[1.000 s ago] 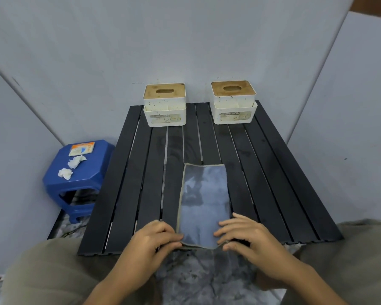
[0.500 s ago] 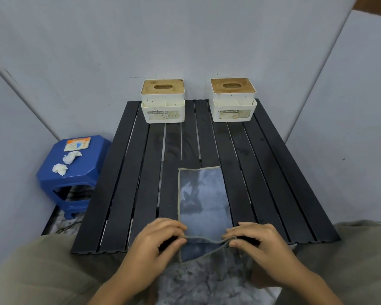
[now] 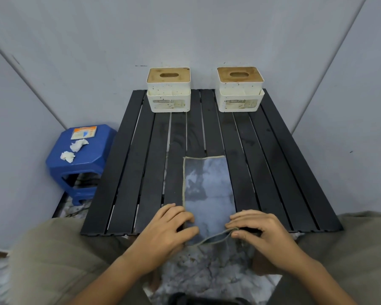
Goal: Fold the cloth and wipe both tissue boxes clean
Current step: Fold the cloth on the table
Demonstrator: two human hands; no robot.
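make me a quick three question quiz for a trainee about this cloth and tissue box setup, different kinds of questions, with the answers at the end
1. True or false: the cloth lies on the black slatted table, and both hands pinch its near edge.
2. Multiple choice: where do the two tissue boxes stand? A) on the blue stool B) at the table's far edge, side by side and apart C) stacked on the cloth
3. Fill in: crumpled tissues lie on the blue ____.

Key
1. True: the left hand and the right hand each pinch a near corner.
2. B: the left tissue box and the right tissue box stand by the wall.
3. Stool.
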